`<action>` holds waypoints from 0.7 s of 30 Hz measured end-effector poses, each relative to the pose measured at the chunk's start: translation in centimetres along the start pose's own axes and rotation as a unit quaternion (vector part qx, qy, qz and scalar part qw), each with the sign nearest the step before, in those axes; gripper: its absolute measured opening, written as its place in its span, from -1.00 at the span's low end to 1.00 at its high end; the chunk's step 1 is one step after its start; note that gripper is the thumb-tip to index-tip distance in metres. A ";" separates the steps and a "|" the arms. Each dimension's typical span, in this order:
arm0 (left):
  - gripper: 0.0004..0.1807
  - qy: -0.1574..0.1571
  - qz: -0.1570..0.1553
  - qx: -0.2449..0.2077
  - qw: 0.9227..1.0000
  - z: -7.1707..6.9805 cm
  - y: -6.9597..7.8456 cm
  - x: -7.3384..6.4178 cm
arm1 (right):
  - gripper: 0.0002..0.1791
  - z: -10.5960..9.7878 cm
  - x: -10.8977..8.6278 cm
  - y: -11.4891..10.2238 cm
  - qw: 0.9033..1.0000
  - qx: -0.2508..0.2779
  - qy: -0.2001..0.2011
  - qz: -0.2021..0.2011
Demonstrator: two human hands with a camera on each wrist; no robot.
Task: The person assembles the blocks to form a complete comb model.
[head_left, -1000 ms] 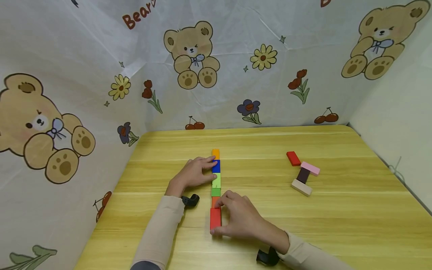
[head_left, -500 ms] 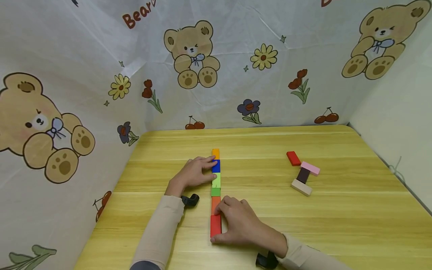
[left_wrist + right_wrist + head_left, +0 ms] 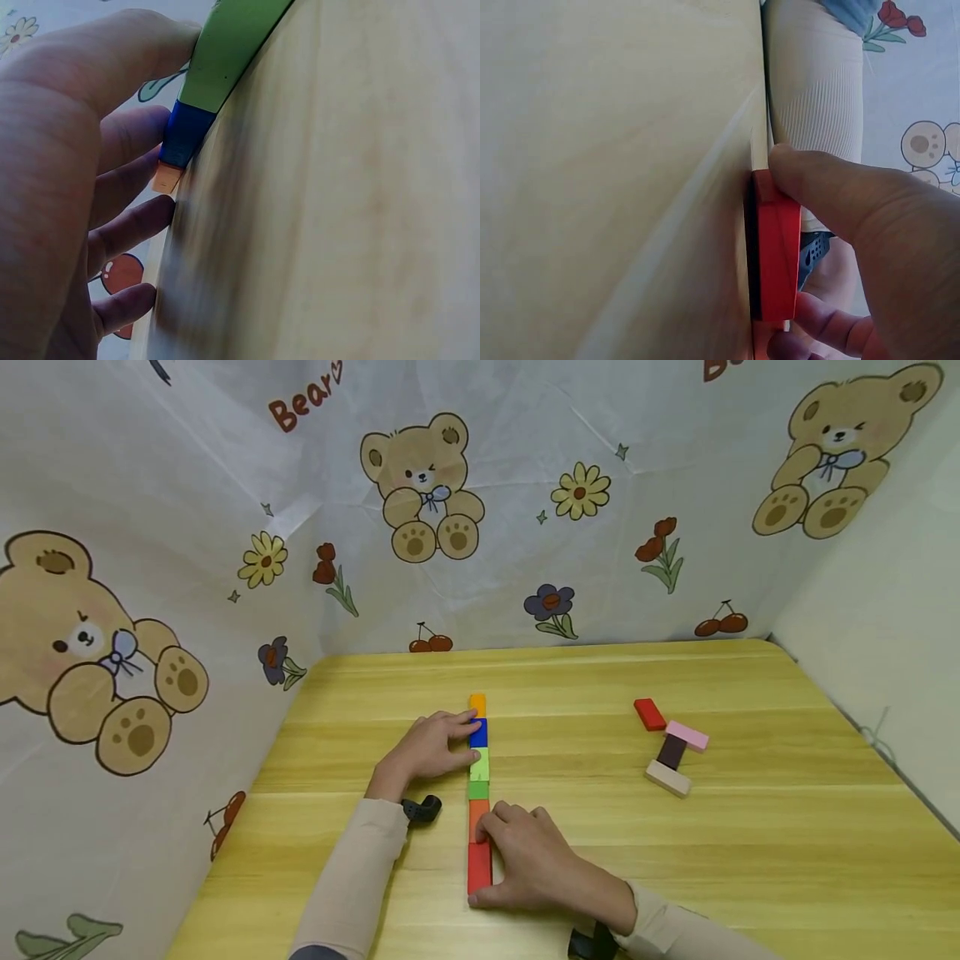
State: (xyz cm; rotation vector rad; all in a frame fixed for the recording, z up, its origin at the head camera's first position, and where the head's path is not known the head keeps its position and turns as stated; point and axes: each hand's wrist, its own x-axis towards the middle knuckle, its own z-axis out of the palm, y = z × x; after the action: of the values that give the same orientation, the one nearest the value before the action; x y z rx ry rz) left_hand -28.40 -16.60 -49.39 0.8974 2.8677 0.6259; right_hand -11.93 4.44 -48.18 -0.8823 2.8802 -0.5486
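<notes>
A straight row of toy blocks runs toward the near side of the table. From the far end come a yellow-orange block (image 3: 478, 702), a blue block (image 3: 478, 737), a light green block (image 3: 481, 770), a green block (image 3: 478, 791), an orange block (image 3: 478, 818) and a red block (image 3: 478, 868). My left hand (image 3: 427, 748) lies along the row's left side, fingers extended, fingertips at the yellow-orange and blue blocks and thumb on the light green one. At the near end, my right hand (image 3: 531, 864) grips the red block lengthwise, thumb on its near end, fingertips at its far end beside the orange block.
Apart from the row, at the right, lie another red block (image 3: 649, 714), a pink block (image 3: 687, 736), a dark brown block (image 3: 672, 752) and a beige block (image 3: 668, 778). A bear-print cloth (image 3: 495, 593) hangs behind the wooden table (image 3: 750, 860).
My right hand has moved toward the near edge with the red block, and more of the orange block now shows. The left hand keeps its place. The head view has shifted slightly.
</notes>
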 end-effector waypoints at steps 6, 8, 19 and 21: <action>-0.32 0.002 0.000 0.009 1.000 0.0 -0.1 0.2 | -0.28 0.2 0.2 0.1 1.000 -0.005 0.007 0.002; -0.32 0.005 0.001 0.008 1.000 0.0 -0.2 0.3 | -0.27 0.3 0.3 0.2 1.000 -0.005 0.009 0.002; -0.33 0.006 0.000 -0.001 1.000 0.2 -0.6 0.6 | -0.23 0.4 0.6 0.6 1.000 0.002 0.017 -0.008; -0.33 0.010 0.000 0.000 1.000 0.2 -0.7 0.6 | -0.23 0.3 0.7 0.6 1.000 0.005 0.015 -0.006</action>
State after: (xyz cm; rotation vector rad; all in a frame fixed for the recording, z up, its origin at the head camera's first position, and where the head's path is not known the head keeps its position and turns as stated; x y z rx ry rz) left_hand -29.25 -16.70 -49.80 0.8970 2.8863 0.6384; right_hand -12.72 4.41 -48.69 -0.8975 2.8984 -0.5821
